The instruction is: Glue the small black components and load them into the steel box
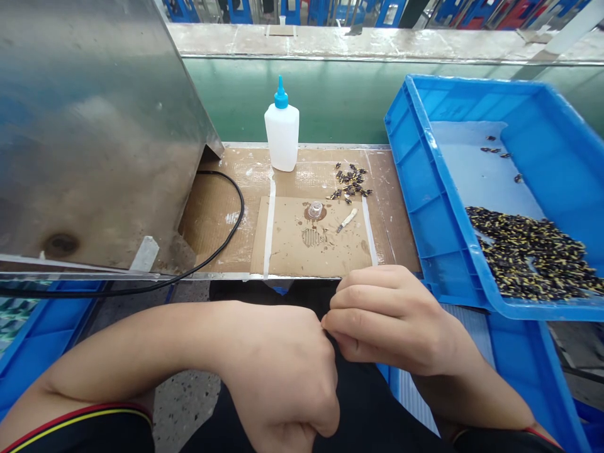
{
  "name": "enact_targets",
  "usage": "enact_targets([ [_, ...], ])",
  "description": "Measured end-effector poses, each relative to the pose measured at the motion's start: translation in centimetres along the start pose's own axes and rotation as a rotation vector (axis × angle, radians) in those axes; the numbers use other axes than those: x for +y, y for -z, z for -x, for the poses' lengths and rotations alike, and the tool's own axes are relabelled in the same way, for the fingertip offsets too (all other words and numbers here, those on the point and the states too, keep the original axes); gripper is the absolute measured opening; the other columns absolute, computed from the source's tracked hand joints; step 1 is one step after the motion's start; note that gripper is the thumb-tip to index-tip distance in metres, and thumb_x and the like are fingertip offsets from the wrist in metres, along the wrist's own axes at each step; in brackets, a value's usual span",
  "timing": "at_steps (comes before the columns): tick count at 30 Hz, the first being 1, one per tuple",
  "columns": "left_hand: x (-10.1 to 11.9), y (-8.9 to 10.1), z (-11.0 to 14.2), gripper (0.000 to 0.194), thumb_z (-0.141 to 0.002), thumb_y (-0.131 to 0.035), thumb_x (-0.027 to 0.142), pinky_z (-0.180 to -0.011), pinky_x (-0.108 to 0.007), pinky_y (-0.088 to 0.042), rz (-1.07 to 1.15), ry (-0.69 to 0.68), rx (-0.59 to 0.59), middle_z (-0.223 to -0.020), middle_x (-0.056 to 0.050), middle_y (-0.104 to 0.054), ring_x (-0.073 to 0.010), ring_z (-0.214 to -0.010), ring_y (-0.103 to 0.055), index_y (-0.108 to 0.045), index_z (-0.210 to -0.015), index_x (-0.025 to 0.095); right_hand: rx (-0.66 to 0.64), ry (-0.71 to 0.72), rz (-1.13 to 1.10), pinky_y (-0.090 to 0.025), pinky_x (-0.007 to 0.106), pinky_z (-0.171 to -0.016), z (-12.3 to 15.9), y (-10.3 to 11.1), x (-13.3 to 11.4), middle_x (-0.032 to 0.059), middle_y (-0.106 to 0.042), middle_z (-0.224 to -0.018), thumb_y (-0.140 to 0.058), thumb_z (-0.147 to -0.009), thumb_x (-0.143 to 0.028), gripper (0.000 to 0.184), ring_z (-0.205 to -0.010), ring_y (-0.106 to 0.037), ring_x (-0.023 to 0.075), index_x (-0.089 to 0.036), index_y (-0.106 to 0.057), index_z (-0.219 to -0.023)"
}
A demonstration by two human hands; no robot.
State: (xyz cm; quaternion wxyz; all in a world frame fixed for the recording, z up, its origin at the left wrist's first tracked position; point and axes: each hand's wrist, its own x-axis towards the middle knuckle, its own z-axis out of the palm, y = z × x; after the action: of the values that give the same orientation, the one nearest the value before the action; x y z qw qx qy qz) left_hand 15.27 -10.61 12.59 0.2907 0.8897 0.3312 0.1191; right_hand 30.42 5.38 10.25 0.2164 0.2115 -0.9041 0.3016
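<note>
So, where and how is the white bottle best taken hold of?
Probably around the middle of the white bottle, below the blue cap, with the left hand coming from the left. It stands upright, its body is broad, the cap tapers to a thin tip, and small dark pieces lie to its right.
</note>
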Motion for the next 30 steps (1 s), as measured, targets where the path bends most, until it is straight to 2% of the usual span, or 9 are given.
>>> enact_targets([
  [6,-0.3,0.0,-0.2,0.032,-0.078,-0.082,0.025,-0.045,-0.035,-0.038,0.044,-0.001,-0.039,-0.057,0.005,-0.061,-0.0156,-0.052,-0.041,-0.058,-0.058,0.022,0.01,-0.004,-0.007,-0.047,0.034,-0.068,0.1,0.2,-0.1,0.0055,-0.071,-0.088,-0.053,-0.117,-0.027,0.026,-0.075,-0.058,0.0178,-0.016,-0.068,-0.099],
  [11,0.0,0.3,-0.2,0.03,-0.079,-0.082,0.026,-0.044,-0.036,-0.037,0.029,0.013,-0.049,-0.057,0.005,-0.062,-0.0158,-0.049,-0.04,-0.06,-0.059,0.022,0.033,-0.004,-0.004,-0.048,0.033,-0.069,0.2,0.2,-0.2,0.0047,-0.07,-0.087,-0.057,-0.113,-0.02,0.017,-0.074,-0.059,0.0175,-0.017,-0.067,-0.1],
  [16,0.2,0.2,0.0,0.029,-0.083,-0.082,0.031,-0.043,-0.038,-0.036,-0.183,0.056,-0.03,-0.058,0.002,-0.062,-0.0173,-0.049,-0.043,-0.064,-0.061,0.023,0.051,-0.03,0.017,-0.049,0.034,-0.068,0.3,0.4,-0.3,0.0049,-0.072,-0.087,-0.065,-0.104,-0.013,0.006,-0.075,-0.062,0.0184,-0.018,-0.068,-0.101],
  [19,-0.6,-0.8,0.2,0.024,-0.084,-0.074,0.021,-0.046,-0.039,-0.033,-0.384,0.083,0.057,-0.058,-0.001,-0.059,-0.0181,-0.047,-0.045,-0.064,-0.062,0.022,0.081,-0.067,0.073,-0.048,0.034,-0.065,0.5,0.8,0.0,0.004,-0.073,-0.087,-0.067,-0.101,-0.009,0.01,-0.073,-0.063,0.0174,-0.018,-0.069,-0.103],
  [22,-1.5,-1.6,0.2,0.021,-0.083,-0.069,0.013,-0.05,-0.039,-0.033,-0.591,0.128,0.133,-0.057,-0.003,-0.056,-0.0187,-0.047,-0.047,-0.063,-0.064,0.02,0.125,-0.167,0.181,-0.048,0.032,-0.066,0.9,1.4,1.0,0.0028,-0.074,-0.088,-0.066,-0.102,-0.011,0.011,-0.073,-0.065,0.0172,-0.021,-0.069,-0.103],
  [26,-1.9,-1.9,0.3,0.025,-0.087,-0.065,0.013,-0.053,-0.037,-0.032,-0.696,0.119,0.181,-0.056,-0.003,-0.053,-0.0177,-0.047,-0.046,-0.06,-0.064,0.02,0.156,-0.378,0.342,-0.048,0.032,-0.067,2.6,2.1,3.8,0.0032,-0.075,-0.088,-0.062,-0.105,-0.019,0.011,-0.075,-0.069,0.0183,-0.021,-0.072,-0.1],
  [30,-2.4,-2.4,0.9,0.029,-0.09,-0.062,0.012,-0.054,-0.037,-0.033,-0.744,0.144,0.239,-0.058,-0.003,-0.052,-0.017,-0.048,-0.046,-0.055,-0.063,0.02,0.058,-0.637,0.496,-0.041,0.034,-0.063,5.1,1.6,6.9,0.0036,-0.07,-0.077,-0.056,-0.109,-0.03,0.03,-0.069,-0.065,0.0201,-0.021,-0.067,-0.082],
])
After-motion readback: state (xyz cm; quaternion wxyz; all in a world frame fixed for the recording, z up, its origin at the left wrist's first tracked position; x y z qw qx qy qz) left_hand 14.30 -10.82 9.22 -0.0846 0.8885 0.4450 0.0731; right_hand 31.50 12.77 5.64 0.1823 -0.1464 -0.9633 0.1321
